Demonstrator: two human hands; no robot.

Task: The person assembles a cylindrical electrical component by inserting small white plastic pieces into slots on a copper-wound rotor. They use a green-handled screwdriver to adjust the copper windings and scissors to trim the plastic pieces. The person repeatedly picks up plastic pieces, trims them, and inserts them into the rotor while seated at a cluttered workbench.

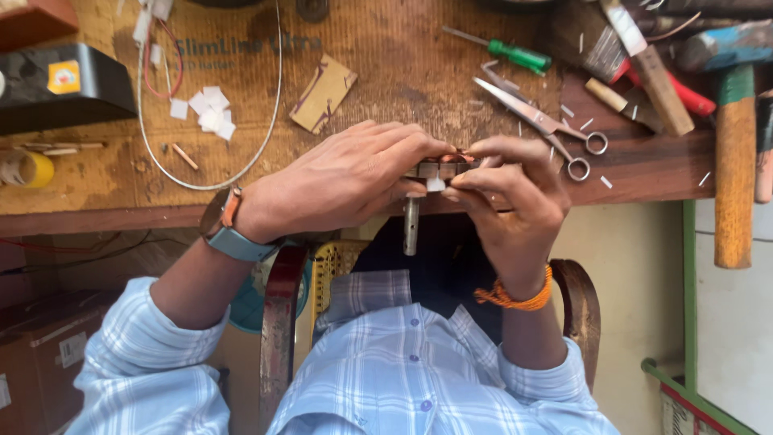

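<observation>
Small metal part [439,171] at centre frame, at the near edge of the workbench [97,189], pinched from both sides. My left hand [342,181] comes in from the left, fingers curled shut over the part's left end; my right hand [511,193] meets it from the right, fingertips [460,193] closed on the other end. A short metal rod [411,226] hangs straight down from the part, below the bench edge. Just right of my right hand, scissors [539,121] lie on the bench, handles toward lower right. Above them, a green-handled screwdriver [503,52]. Far right, a hammer [733,145] with a wooden handle pointing down-frame. Upper middle, a scrap of cardboard [323,93]. Left of it, a loop of white wire [241,161] encloses small white squares [208,109]. Roll of yellow tape [24,169] at left edge.
</observation>
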